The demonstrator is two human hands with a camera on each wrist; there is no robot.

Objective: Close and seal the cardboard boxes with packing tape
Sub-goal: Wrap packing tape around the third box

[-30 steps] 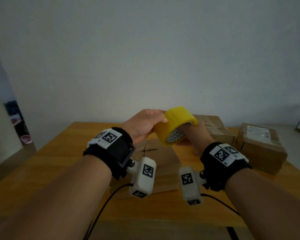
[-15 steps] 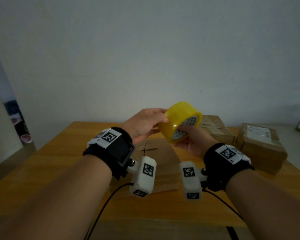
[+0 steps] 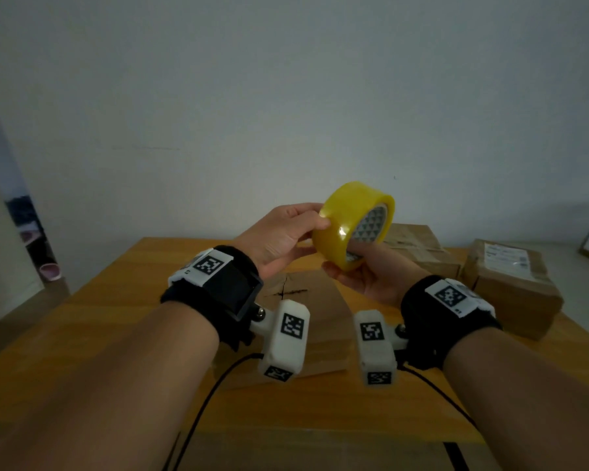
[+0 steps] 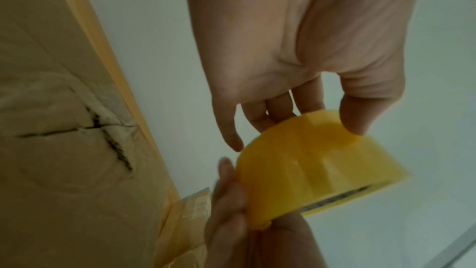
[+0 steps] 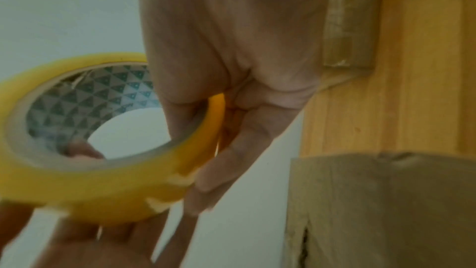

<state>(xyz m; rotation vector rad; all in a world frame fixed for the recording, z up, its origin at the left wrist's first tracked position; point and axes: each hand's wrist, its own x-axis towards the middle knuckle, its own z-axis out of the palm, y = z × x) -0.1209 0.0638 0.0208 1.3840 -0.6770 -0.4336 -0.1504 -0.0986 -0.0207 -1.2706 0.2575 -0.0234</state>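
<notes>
The yellow tape roll (image 3: 351, 226) is held up in the air above the cardboard box (image 3: 315, 321) lying mid-surface. It is pinched at its rim by the left hand (image 3: 279, 239), fingers curled, and gripped from below by the right hand (image 3: 374, 277), thumb inside the core.

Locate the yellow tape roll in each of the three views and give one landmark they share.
Head: tape roll at centre, held up between both hands above the table.
Left wrist: tape roll at lower right, below the left hand's fingers.
Right wrist: tape roll at left, its open core facing the camera.
Shared landmark: the cardboard box with the dark crossed seam.
</notes>
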